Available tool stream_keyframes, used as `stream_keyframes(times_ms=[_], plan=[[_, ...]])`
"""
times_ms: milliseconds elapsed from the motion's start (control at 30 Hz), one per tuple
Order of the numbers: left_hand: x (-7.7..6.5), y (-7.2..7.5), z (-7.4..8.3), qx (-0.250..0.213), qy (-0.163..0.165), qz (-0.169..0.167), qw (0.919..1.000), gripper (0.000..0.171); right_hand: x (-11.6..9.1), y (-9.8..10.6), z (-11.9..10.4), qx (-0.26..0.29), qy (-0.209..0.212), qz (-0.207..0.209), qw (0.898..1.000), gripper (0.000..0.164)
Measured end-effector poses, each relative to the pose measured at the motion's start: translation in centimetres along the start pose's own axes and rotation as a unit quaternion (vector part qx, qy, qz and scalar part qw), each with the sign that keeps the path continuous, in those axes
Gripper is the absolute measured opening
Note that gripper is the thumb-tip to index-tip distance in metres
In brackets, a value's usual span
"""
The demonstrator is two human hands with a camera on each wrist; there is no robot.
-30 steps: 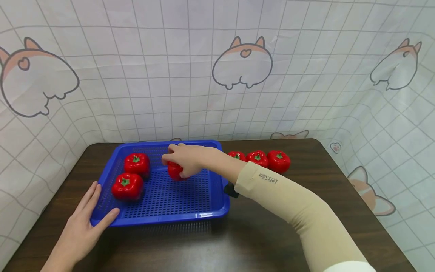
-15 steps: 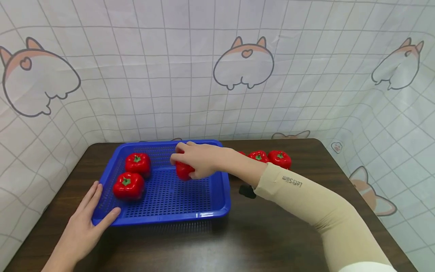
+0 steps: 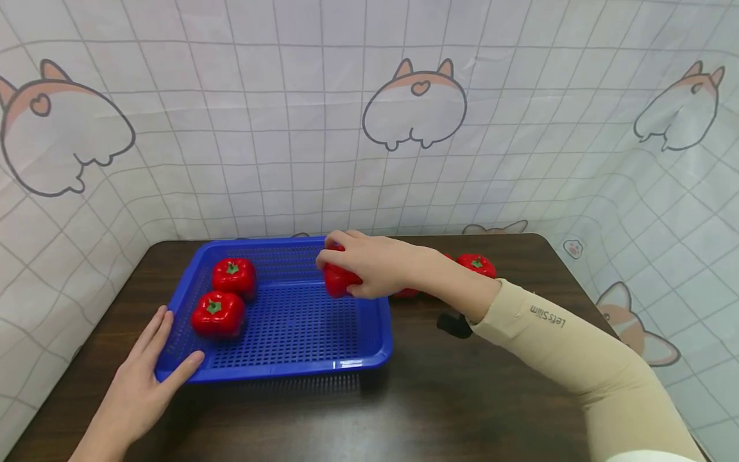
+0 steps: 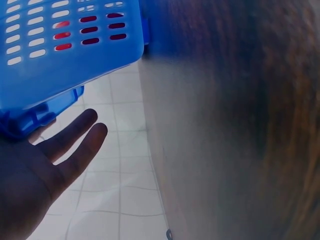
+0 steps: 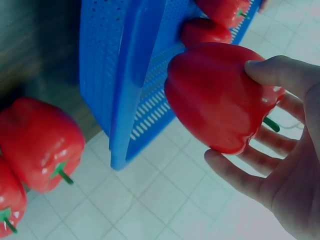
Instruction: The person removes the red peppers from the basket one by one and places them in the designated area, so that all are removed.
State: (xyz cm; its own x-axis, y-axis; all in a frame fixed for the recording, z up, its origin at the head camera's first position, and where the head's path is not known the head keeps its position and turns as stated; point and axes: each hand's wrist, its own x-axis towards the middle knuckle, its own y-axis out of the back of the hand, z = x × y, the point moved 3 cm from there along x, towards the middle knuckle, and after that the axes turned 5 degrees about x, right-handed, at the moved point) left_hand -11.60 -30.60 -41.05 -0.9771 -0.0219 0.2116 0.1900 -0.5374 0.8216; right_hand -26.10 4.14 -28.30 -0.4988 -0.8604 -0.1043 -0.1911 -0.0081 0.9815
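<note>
My right hand (image 3: 375, 266) grips a red bell pepper (image 5: 215, 95) between thumb and fingers, over the right part of a blue plastic basket (image 3: 277, 372). The pepper's green stem points toward the palm in the right wrist view. At the basket's left front corner rests my left hand (image 3: 138, 375), thumb along the front rim and straight fingers along the left side. Inside the basket, on the left, sit two red bell peppers: a front pepper (image 3: 217, 316) and a back pepper (image 3: 233, 279). In the left wrist view, the basket's slotted wall (image 4: 65, 45) rises above the left fingers.
Right of the basket, more red peppers stand in a row, partly hidden by the right forearm; the rightmost pepper (image 3: 476, 264) shows best. A dark wooden table (image 3: 439, 398) carries everything. A white grid-patterned cloth (image 3: 300, 128) hangs behind and at the sides.
The right hand has moved to the right with its pepper, from the basket's middle toward its right side. The left hand and the two peppers in the basket stay put.
</note>
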Motion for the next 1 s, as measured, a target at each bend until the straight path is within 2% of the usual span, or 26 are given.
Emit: stream_keyframes(times_ms=[500,767,1000], plan=[[-0.2,0.1,-0.2,0.005,0.006,-0.003,1.0000,0.085,-5.0,1.1,0.8,0.018,0.011,0.058,0.998,0.045],[-0.3,0.0,-0.1,0.000,0.001,-0.005,1.0000,0.085,-7.5,0.1,2.3,0.029,0.024,0.089,0.995,0.048],[-0.1,-0.1,0.0,-0.002,0.001,-0.006,1.0000,0.085,-9.5,-0.6,4.1,0.055,0.002,0.110,0.992,0.048]])
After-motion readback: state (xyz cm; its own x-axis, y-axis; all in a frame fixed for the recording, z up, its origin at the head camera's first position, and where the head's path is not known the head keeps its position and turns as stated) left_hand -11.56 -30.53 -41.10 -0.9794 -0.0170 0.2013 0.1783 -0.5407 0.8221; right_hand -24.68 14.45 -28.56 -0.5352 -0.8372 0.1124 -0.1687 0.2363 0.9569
